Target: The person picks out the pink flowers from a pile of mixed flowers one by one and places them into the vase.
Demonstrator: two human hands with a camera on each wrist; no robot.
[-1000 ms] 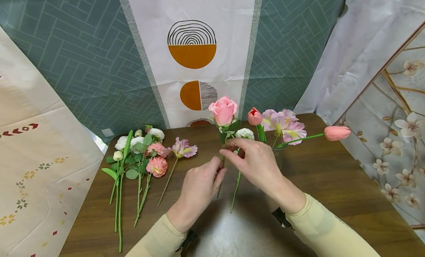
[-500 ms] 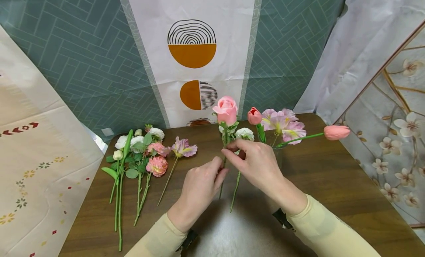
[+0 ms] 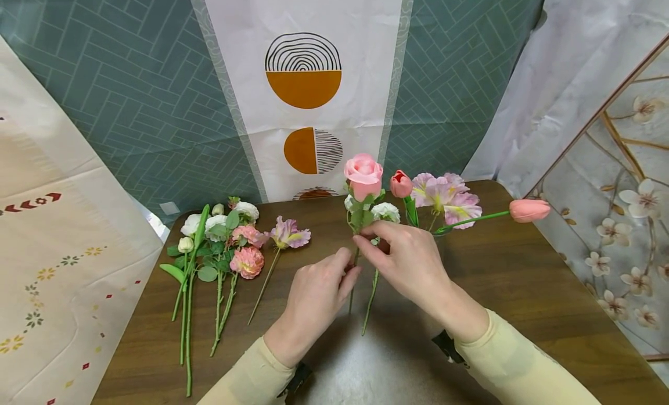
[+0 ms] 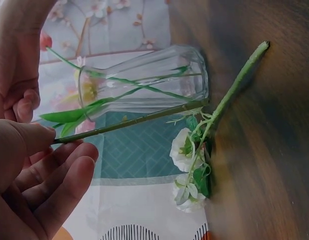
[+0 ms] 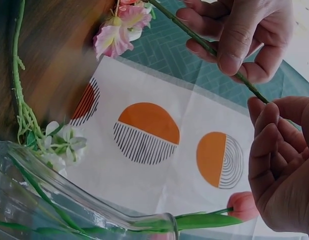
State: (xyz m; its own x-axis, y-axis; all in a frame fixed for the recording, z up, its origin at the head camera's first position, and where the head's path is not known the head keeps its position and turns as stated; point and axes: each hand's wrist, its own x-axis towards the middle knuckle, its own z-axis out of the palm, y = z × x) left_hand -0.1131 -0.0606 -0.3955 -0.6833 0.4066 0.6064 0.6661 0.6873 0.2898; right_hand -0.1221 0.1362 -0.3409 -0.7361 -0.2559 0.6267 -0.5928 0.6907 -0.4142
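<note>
A pink rose point(image 3: 364, 177) with green leaves stands upright over the table, pinched by both hands. My left hand point(image 3: 317, 294) holds the lower stem point(image 4: 119, 125) between thumb and fingers. Higher up, just under the leaves, my right hand point(image 3: 410, 257) pinches the same stem with thumb and fingertips. Behind the right hand is a clear glass vase point(image 4: 144, 87) holding a red-pink tulip point(image 3: 400, 184), a lilac ruffled flower point(image 3: 446, 199) and a pink tulip point(image 3: 530, 210) leaning far right. A white-flowered stem point(image 3: 385, 211) lies on the table beside the rose, partly hidden by the right hand.
On the left of the wooden table point(image 3: 141, 335) lie white tulips point(image 3: 185, 245), white blooms point(image 3: 215, 226) and pink-orange blooms point(image 3: 247, 262) on long stems. A single lilac flower point(image 3: 288, 233) lies near them. Patterned cloths point(image 3: 444, 74) hang behind and at both sides.
The rose's head has shifted right and turned, its bloom now facing more toward the head camera. Both hands keep nearly the same place, moving slightly right with the stem.
</note>
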